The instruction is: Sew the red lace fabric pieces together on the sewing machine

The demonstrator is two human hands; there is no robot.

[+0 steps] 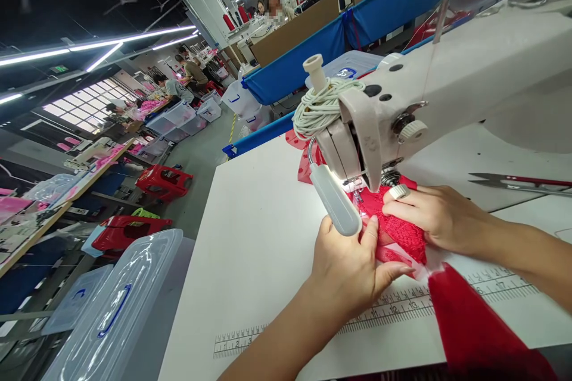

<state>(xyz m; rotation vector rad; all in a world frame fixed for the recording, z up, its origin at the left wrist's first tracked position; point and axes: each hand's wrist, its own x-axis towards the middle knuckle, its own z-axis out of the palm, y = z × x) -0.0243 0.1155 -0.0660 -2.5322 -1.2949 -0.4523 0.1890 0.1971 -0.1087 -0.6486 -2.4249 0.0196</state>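
Red lace fabric [402, 232] lies under the needle area of a white sewing machine [465, 83]. My left hand [346, 262] grips the fabric's near left edge, thumb and fingers closing on it beside the grey lamp [337, 199]. On the right, my right hand [433, 217] presses the lace with bent fingers, close to the machine's needle bar. A sheer pink strip runs out between my hands toward a darker red cloth [473, 321] hanging over the table's front edge. The lamp and machine head hide part of the stitching spot.
Thread snips [518, 181] lie on the table right of the machine. A printed ruler [393, 309] runs along the white table [250, 238]. Left of it stand a lidded plastic bin [120, 309] and red stools [165, 181]. Several people work farther back.
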